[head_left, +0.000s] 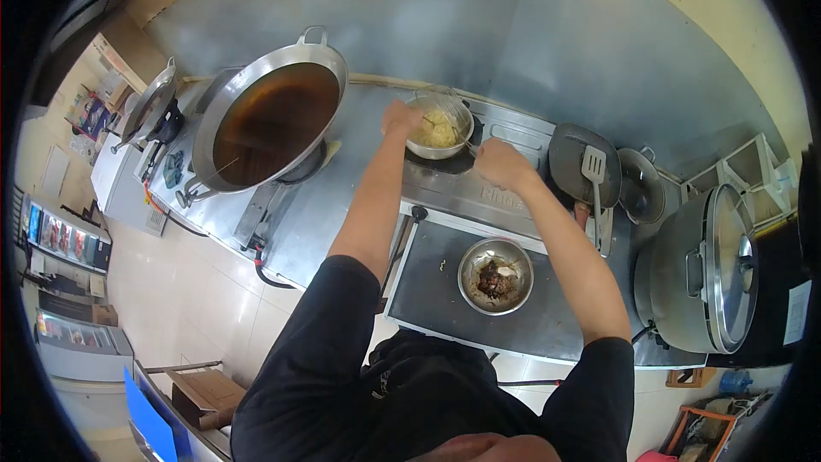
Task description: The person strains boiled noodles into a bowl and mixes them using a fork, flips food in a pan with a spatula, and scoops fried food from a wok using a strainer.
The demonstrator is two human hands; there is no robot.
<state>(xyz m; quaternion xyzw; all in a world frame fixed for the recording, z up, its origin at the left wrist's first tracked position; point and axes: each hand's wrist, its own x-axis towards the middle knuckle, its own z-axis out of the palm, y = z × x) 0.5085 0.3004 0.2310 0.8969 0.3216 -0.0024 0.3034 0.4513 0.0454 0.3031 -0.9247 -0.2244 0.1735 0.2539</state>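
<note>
A small metal pot [416, 151] with pale yellow noodles [436, 131] sits on the stove burner. A wire strainer [450, 104] shows over the pot's far side. My left hand [402, 118] is closed at the pot's left rim; what its fingers hold is too small to make out. At the lower right of the rim, my right hand [503, 164] is closed around a metal handle [472, 149]. Whether this handle belongs to the pot or the strainer I cannot tell. Nearer my body stands a metal bowl [522, 287] holding dark sauce, brown bits and a white dollop.
A large wok [205, 141] of brown liquid stands left. Right of the stove are a square pan [569, 150], a slotted spatula [593, 167], a dark wok [646, 192] and a big lidded pot [676, 265]. A metal wall [410, 17] rises behind.
</note>
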